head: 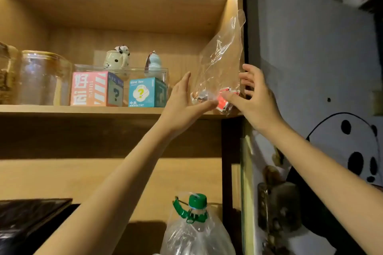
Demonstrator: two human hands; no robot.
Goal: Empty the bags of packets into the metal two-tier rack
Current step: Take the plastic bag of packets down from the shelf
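— Hands?
— My left hand (182, 99) and right hand (251, 97), fingers spread, press the crinkled clear plastic bag (219, 62) upright on the lit wooden shelf (83, 111).
— Nearby?
— Pink cardboard box (91, 89), teal cardboard box (143, 93) left.

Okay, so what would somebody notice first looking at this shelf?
Two bare hands, left hand and right hand, reach up around a tall crinkled clear plastic bag with a few packets in its bottom, at the lit wooden shelf's right end. Left of it stand a pink question-mark box and a teal question-mark box.
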